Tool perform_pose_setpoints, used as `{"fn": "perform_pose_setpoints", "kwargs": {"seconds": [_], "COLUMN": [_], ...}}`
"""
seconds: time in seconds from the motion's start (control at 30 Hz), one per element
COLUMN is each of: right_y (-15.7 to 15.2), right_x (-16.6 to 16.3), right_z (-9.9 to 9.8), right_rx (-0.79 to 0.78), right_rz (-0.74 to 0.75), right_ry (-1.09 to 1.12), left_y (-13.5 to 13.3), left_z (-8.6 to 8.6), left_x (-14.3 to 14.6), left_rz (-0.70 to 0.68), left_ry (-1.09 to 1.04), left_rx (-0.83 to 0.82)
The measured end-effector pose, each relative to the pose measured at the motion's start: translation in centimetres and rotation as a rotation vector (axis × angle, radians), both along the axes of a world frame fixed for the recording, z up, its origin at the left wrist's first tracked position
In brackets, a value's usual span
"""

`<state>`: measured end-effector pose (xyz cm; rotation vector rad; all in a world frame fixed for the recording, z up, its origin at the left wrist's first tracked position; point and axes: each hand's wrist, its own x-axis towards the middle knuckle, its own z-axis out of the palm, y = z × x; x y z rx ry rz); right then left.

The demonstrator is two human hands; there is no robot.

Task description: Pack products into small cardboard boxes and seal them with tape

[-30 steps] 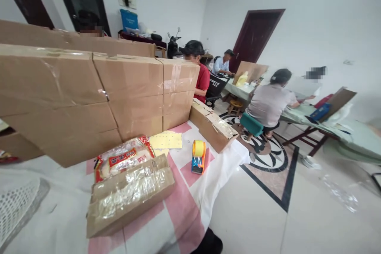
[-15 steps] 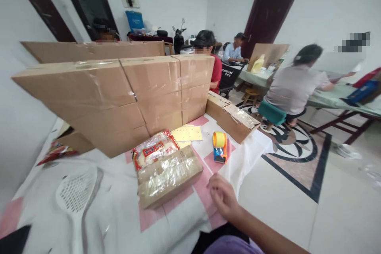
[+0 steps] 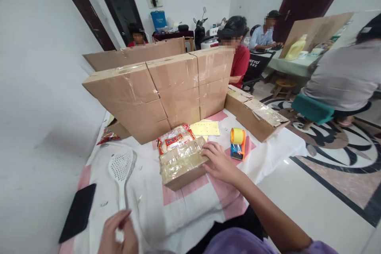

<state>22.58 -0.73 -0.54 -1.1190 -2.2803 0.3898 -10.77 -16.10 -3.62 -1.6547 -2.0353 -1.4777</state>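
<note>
My right hand (image 3: pixel 222 162) is on the right end of a small taped cardboard box (image 3: pixel 183 166), fingers over its top and thumb toward the front edge. At the bottom, my left hand (image 3: pixel 117 232) is loosely curled and somewhat blurred, with a gap between thumb and fingers. It is nearest the handle of a white slotted skimmer (image 3: pixel 120 166) lying on the cloth; whether they touch is unclear. Behind the box lies a clear and red food packet (image 3: pixel 175 139). Right of my right hand is a tape dispenser (image 3: pixel 237 143) with a yellow roll.
A large taped cardboard carton (image 3: pixel 166 91) stands across the back of the table. A long cardboard box (image 3: pixel 257 113) lies at the right edge. A black flat device (image 3: pixel 77 212) is at left, yellow sheets (image 3: pixel 206 128) behind the packet. Several people sit at other tables.
My right hand has moved from beside the box onto its right end. My left hand has come into view at the bottom, near the skimmer. The camera view has turned left.
</note>
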Motion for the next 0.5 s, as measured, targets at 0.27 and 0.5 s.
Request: {"fn": "perform_pose_setpoints", "kwargs": {"seconds": [0.27, 0.5], "right_y": [-0.8, -1.5], "right_x": [0.7, 0.8], "right_z": [0.8, -0.5], "right_rx": [-0.061, -0.093], "right_rz": [0.071, 0.114], "right_ry": [0.028, 0.159], "left_y": [12.0, 12.0], "left_z": [5.9, 7.0], "left_x": [5.8, 8.4], "left_rz": [-0.508, -0.653], "left_ry": [0.429, 0.554], "left_rx": [-0.316, -0.396]}}
